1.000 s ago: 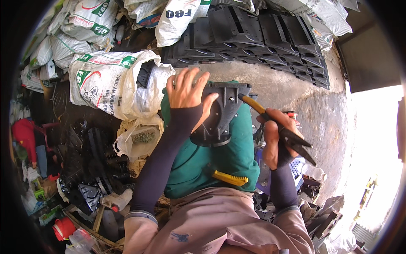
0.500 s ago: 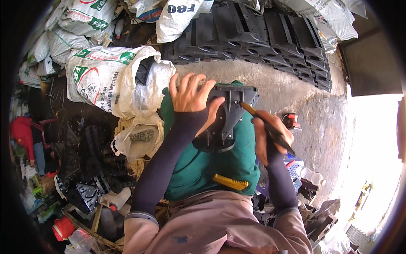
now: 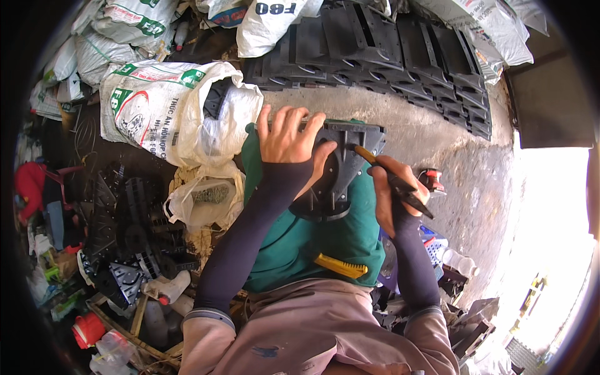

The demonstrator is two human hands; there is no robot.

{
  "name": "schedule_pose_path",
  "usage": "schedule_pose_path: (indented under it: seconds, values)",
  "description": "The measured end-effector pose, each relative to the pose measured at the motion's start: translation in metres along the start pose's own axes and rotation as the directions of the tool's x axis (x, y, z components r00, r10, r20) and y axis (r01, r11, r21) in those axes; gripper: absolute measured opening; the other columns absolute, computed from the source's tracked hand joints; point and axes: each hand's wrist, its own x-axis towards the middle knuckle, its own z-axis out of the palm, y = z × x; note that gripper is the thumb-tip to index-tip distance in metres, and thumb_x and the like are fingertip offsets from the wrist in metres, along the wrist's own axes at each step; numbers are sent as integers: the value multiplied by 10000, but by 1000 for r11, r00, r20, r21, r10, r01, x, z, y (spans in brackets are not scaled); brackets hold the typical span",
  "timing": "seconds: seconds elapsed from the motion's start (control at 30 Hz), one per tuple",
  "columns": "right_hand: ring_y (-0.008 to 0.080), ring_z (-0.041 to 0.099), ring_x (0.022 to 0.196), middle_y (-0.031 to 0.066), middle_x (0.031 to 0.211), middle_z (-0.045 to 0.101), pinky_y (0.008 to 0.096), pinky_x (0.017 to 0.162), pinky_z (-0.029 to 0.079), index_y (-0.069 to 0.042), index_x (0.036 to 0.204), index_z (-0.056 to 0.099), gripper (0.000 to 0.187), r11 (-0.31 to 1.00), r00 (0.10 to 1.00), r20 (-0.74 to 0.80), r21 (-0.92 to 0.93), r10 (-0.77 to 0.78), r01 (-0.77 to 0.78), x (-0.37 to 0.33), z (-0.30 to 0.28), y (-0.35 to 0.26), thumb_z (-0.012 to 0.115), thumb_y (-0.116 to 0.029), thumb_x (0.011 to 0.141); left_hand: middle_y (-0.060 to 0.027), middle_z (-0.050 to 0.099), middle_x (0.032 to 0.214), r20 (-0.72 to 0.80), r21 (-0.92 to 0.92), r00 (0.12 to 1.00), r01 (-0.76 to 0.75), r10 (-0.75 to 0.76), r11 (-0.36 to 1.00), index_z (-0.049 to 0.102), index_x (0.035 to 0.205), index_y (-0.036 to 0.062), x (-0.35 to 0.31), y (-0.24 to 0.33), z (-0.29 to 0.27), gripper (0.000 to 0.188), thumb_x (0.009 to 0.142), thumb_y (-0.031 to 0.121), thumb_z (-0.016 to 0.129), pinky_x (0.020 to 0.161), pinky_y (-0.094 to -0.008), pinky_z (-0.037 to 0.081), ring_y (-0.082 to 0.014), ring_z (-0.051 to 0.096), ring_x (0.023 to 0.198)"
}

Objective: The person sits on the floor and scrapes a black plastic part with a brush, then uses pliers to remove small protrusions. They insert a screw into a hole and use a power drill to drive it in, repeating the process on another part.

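Note:
Across my green-covered lap (image 3: pixel 294 250) lies a black moulded plastic part (image 3: pixel 337 169) with ribs, round bosses and a wide flange at its far end. My left hand (image 3: pixel 289 139) grips its far left side, fingers over the far edge and thumb on the ribbed face. In my right hand (image 3: pixel 400 184) is a slim tool (image 3: pixel 364 153) with a yellow-orange front and dark rear; its exact kind is unclear. Its tip meets the part beside an upright rib, right of my left thumb. A yellow ribbed-handled tool (image 3: pixel 340 266) rests on my lap, nearer my body.
To the left stand an open white sack (image 3: pixel 150 112) with black parts inside and a clear bag (image 3: pixel 206 200) of small pieces. Stacked black panels (image 3: pixel 369 50) line the far side. A red tool (image 3: pixel 431 180) and a blue basket (image 3: pixel 433 244) sit right; more black parts (image 3: pixel 128 250) lie left.
The tip of the tool in my right hand has shifted left across the black part, onto a spot where a small fastener showed before. My left hand keeps its hold.

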Motion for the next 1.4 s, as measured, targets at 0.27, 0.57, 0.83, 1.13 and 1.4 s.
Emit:
schedule_pose_path:
  seconds: [0.27,0.57,0.83,1.13,1.4]
  values:
    - [172,674,755,65,872,708,282,696,510,-30,1028,659,175,990,991,19,-64,129,-128,-14,3,17,661,-90,864,-145,620,1106,-375,-244,890,176,-261,954,618,1109,17,-59,-55,-7,282,830,41,650,936,-387,441,-305,583,1048]
    - [92,546,652,91,838,667,221,549,413,21,1136,590,378,925,929,35,88,368,-369,-16,-2,18,530,-312,970,-172,680,944,87,-93,384,922,-919,377,681,991,7,-261,-205,5,210,841,125,592,849,-348,481,-306,647,929]
    - [51,429,576,78,859,646,212,519,382,26,1198,543,504,923,920,78,-62,385,-380,-1,1,5,449,-425,992,-222,668,1016,491,444,305,718,-816,536,711,996,50,-329,-319,115,323,736,213,609,912,-424,484,-364,621,1036]
    - [17,381,497,93,780,650,172,435,259,-17,1130,586,354,891,896,-5,109,444,-441,1,9,8,506,-334,994,-239,671,974,319,333,541,705,-778,626,700,919,-9,-361,-320,184,318,775,253,590,829,-464,497,-399,637,924]
    - [18,374,487,100,795,668,174,439,266,5,1108,584,346,912,918,3,114,396,-394,5,11,6,518,-309,980,-226,676,916,258,359,572,691,-779,627,692,873,-36,-332,-303,129,294,804,225,575,759,-454,493,-391,640,818]
